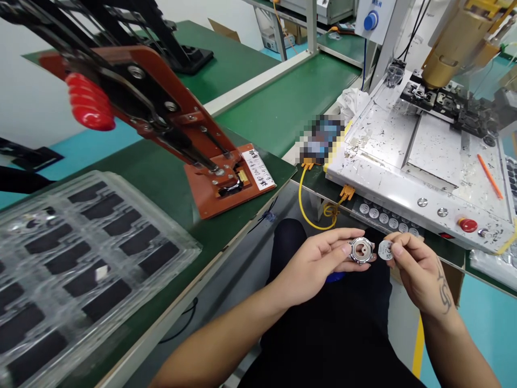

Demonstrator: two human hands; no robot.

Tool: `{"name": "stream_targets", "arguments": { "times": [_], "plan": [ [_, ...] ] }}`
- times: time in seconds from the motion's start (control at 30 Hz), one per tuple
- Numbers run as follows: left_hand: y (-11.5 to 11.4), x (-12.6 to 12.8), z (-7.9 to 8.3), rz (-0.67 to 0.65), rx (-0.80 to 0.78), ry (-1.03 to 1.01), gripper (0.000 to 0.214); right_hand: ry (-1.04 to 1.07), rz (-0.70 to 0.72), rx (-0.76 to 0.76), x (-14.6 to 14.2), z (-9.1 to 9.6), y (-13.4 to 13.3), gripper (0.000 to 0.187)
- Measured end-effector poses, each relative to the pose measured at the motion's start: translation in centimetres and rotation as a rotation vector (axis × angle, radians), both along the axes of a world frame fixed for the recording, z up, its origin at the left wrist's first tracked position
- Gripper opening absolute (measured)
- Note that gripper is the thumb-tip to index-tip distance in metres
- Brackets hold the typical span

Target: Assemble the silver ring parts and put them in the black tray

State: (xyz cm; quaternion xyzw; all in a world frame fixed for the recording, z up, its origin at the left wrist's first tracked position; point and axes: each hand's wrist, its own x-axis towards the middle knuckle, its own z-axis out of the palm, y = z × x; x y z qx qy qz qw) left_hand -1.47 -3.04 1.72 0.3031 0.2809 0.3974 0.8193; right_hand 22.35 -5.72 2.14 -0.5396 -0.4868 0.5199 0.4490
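Observation:
Above my lap, my left hand [327, 258] grips a silver watch case [362, 250] between thumb and fingers. The case is ring-shaped, with an open middle through which a fingertip-coloured patch shows. Just to its right, my right hand [412, 264] pinches a round silver case back [385, 250] by its right edge. Small dark print covers the face of this disc. A narrow gap separates the disc from the watch case. The remaining fingers of both hands are curled behind what they hold.
A red toggle press [226, 183] stands on the green bench at left, beside a clear tray [177, 248] with black inserts. At right is a white machine [436, 161] with a red stop button [467, 224]. A yellow cable [301, 196] hangs between the benches; round labelled discs [383, 217] lie under the machine's edge.

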Motion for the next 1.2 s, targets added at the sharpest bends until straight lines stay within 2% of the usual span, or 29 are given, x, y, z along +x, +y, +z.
{"name": "stream_targets", "arguments": {
  "times": [0.5, 1.2],
  "plan": [
    [-0.12, -0.05, 0.53, 0.007, 0.02, 0.035, 0.047, 0.028, 0.05, 0.012, 0.2, -0.19, -0.07, 0.026],
    [-0.12, 0.04, 0.7, 0.005, 0.013, 0.042, 0.048, -0.032, 0.008, 0.018, 0.1, -0.08, -0.06, 0.03]
  ]
}}
